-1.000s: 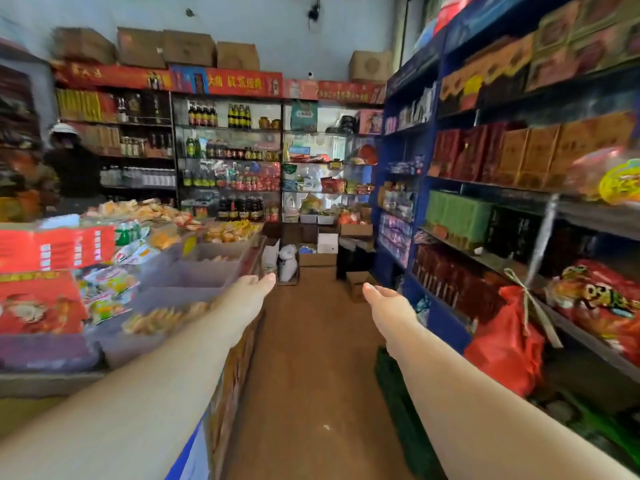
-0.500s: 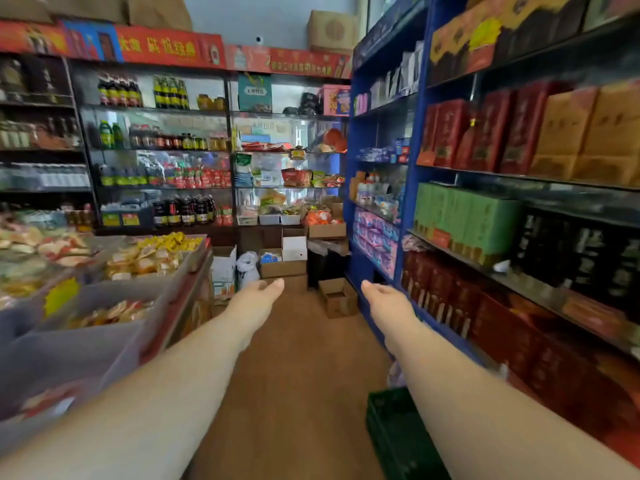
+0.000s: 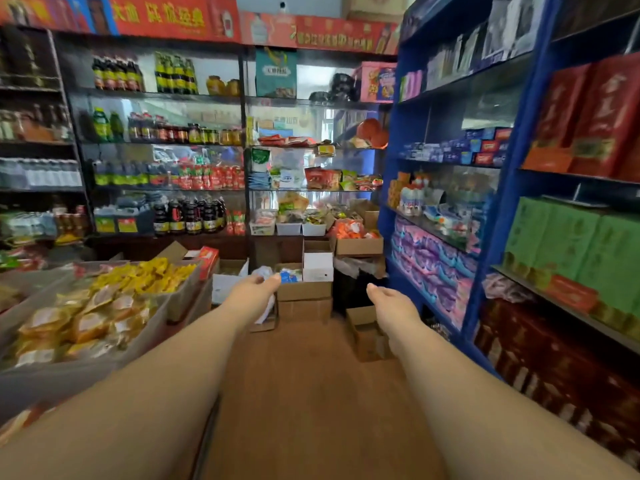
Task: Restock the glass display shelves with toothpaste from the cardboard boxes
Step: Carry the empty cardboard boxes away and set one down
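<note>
Head view: both arms stretched forward down the aisle. Left hand (image 3: 254, 292) and right hand (image 3: 393, 304) loose-fingered, holding nothing, fingertips mostly hidden behind the knuckles. Cardboard boxes (image 3: 304, 291) stacked on the floor beyond, below the glass display shelves (image 3: 311, 189). Box contents too blurred to identify.

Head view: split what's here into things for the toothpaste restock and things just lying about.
For the job: stacked cardboard boxes at the aisle's end; open cardboard box on the floor; glass shelves in the blue unit; left hand and right hand, both empty.

Lying about: yellow snack packets; dark sauce bottles; green cartons; red gift boxes.
</note>
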